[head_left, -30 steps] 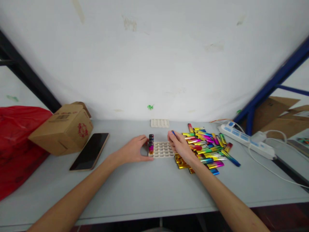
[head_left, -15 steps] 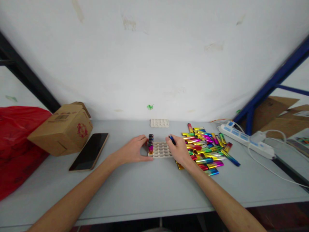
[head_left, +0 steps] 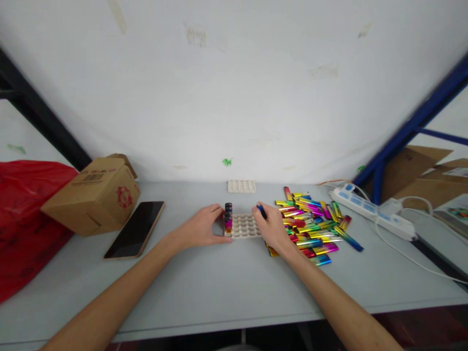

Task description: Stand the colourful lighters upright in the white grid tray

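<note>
A pale tray with rows of holes (head_left: 244,226) lies on the table between my hands. My left hand (head_left: 201,226) curls round its left end, thumb at the near corner and fingertips by the far corner. In the leftmost column stands a row of shiny dark-topped tubes (head_left: 228,218), purple and orange lower down. My right hand (head_left: 271,225) is closed over the tray's right end on a shiny tube with a dark blue end (head_left: 261,211); the rest of that tube is hidden by the fingers. Beside it lies a pile of similar metallic gradient-coloured tubes (head_left: 309,226).
A second pale tray (head_left: 242,186) lies against the wall. To the left are a dark-screened tablet (head_left: 135,230), a cardboard box (head_left: 93,197) and a red plastic bag (head_left: 29,219). A white power strip (head_left: 373,212) with cables is on the right.
My right hand and the tube in it have shifted very slightly. My left hand, the tray and the pile look unchanged.
</note>
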Tool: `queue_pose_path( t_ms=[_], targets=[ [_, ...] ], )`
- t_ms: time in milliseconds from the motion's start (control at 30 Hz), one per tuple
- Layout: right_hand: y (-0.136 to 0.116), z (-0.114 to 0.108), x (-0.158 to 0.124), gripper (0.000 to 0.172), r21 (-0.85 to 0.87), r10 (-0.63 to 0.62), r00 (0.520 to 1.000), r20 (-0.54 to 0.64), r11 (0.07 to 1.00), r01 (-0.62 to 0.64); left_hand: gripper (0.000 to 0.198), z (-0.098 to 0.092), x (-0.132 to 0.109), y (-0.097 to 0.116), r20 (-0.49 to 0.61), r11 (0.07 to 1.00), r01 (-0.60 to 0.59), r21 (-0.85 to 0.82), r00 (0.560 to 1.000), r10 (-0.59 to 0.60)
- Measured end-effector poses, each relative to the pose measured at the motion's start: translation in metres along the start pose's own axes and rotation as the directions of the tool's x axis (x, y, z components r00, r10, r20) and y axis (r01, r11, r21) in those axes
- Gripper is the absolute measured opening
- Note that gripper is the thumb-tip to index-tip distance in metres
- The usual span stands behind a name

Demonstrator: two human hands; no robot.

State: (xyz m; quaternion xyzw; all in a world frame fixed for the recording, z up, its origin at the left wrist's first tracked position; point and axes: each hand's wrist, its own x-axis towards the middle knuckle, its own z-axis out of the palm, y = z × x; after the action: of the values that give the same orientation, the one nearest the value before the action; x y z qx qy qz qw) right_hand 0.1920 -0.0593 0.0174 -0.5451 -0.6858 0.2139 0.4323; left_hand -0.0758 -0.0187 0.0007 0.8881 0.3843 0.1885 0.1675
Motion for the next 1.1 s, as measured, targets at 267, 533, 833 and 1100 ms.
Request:
queue_pose_path(
  t_ms=[267, 533, 833, 1100],
  targets=[
    [-0.009, -0.007, -0.001, 0.040, 0.092, -0.087, 0.990, 0.112, 0.993, 0.077, 0.062, -0.001, -0.001, 0.002, -0.006, 1.000, 0.021, -0.002, 1.000, -0.021],
    [-0.015, -0.003, -0.007, 0.058, 0.134, -0.191, 0.949, 0.250, 0.978, 0.162, 0.062, 0.003, -0.001, -0.003, -0.008, 1.000, 0.011, -0.005, 1.000, -0.011],
    [0.000, 0.011, -0.011, 0.034, -0.009, -0.292, 0.893, 0.342, 0.949, 0.314, 0.063, 0.002, 0.000, -0.003, -0.002, 0.999, 0.014, -0.031, 1.000, -0.014],
    [-0.007, 0.021, -0.011, 0.032, -0.296, -0.363, 0.842, 0.400, 0.818, 0.494, 0.060, 0.002, 0.001, -0.004, 0.003, 0.999, 0.012, -0.047, 1.000, -0.012]
  ],
)
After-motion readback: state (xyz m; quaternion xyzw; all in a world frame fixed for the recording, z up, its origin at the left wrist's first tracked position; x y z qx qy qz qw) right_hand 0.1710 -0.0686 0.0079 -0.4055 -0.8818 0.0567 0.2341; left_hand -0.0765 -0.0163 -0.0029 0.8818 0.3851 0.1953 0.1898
